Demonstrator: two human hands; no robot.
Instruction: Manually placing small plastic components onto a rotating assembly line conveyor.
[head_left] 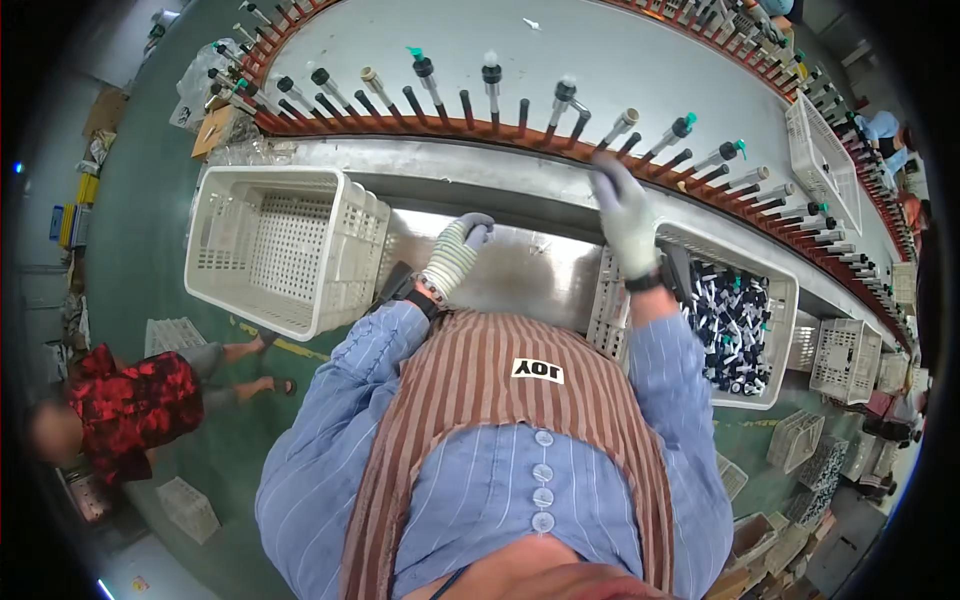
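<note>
My left hand [460, 251], in a striped pale glove with greyish fingertips, is held over the metal work surface [530, 265] in front of my apron. Its fingers are curled together, and whatever they may hold is hidden. Farther right, my gloved right hand [624, 216] reaches up to the edge of the line of pegs, its fingers smeared by motion. Close to those fingers stand a bare dark peg [579, 124] and a peg topped by a cream-coloured collar [624, 121]. A dark pump head with a clear top [566, 90] sits just left of them.
On my left is a white perforated crate [262, 245] with nothing seen inside. A second white crate [785, 345] at my right holds many black, white and teal pump parts [728, 325]. The curved peg rail [450, 128] bounds a grey tabletop [480, 30]. Another person [140, 405] is at the left.
</note>
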